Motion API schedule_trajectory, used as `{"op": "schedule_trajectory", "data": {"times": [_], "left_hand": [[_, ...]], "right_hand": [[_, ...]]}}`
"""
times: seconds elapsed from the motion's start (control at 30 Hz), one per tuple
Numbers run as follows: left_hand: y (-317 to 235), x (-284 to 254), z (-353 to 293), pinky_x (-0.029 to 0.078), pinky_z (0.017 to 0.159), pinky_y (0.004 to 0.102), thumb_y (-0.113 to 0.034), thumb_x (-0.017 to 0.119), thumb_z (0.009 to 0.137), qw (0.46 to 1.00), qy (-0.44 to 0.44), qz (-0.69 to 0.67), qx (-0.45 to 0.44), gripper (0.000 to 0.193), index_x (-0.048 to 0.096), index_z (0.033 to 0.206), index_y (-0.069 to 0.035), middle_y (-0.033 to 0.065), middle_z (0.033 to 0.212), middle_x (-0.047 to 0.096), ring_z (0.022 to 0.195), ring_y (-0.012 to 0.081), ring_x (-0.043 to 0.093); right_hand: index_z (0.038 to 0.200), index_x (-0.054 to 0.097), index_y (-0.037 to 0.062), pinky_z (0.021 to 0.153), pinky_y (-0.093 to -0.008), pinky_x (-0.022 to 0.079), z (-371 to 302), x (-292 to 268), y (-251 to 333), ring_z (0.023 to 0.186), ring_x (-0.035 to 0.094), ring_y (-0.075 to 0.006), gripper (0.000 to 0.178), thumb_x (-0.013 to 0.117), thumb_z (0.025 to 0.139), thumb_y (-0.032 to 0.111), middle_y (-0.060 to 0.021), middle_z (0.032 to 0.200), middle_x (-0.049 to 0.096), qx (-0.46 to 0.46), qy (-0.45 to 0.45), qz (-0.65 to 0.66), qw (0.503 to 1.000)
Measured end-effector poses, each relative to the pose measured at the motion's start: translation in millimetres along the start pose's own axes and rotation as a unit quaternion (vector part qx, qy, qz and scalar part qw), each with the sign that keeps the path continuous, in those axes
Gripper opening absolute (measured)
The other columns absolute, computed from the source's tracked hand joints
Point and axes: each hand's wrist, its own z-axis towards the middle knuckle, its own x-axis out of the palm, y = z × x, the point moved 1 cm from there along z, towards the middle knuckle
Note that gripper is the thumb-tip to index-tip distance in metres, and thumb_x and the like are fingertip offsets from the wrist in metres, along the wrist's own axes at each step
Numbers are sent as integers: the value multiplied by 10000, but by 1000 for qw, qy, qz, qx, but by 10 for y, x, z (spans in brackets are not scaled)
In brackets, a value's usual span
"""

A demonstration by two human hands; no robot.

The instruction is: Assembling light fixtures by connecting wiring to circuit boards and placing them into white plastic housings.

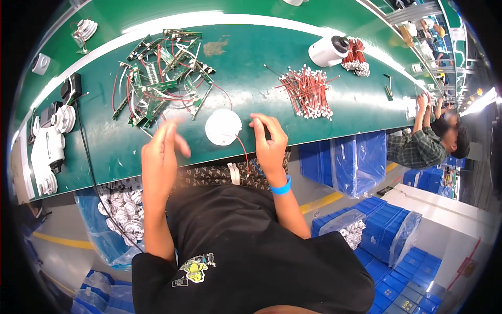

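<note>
Near heaped circuit boards, my blurred left hand has its thumb spread. The white disc lies on the bench between my hands, one red wire seemingly attached; I can't tell whether my right hand pinches anything. Loose wires beyond look unused.

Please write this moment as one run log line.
left hand: open, left of white disc; right hand: right of disc, apart; disc: on green bench; circuit boards: heaped

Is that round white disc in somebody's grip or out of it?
Out of grip: visible gaps separate the round white disc from the person's bare left hand and bare right hand on either side.
</note>
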Motion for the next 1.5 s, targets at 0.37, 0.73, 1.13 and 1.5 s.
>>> {"op": "schedule_trajectory", "data": {"times": [0.37,0.73,1.13,1.5], "left_hand": [[-24,202,712,216,1161,496,-43,642,775,806,-7,439,397,250,609,1023,-43,128,1266,527,1315,298,394],[-318,-168,879,268,1141,485,-117,635,823,885,118,274,358,145,578,934,-45,98,943,645,992,280,616],[-242,-353,1398,459,943,338,-112,492,972,946,63,-196,250,125,525,1041,-13,183,1022,669,988,234,637],[-631,-638,688,438,512,262,-124,483,966,918,-122,-233,297,135,491,1006,4,77,766,467,610,137,480]], "right_hand": [[934,661,13,633,-315,452,-16,44,-57,675,582,-210,88,591,894,48,-98,746,621,-80,-6,-66,995],[865,654,50,650,-360,459,12,57,-58,716,592,-274,64,633,806,40,-92,792,636,-116,-42,-113,986],[849,657,51,642,-364,463,-18,40,-56,716,595,-277,39,636,815,48,-86,793,644,-147,-46,-109,982],[1087,617,-18,728,-249,497,445,-73,90,798,631,-105,250,570,946,182,-105,889,696,174,141,191,955]]}}
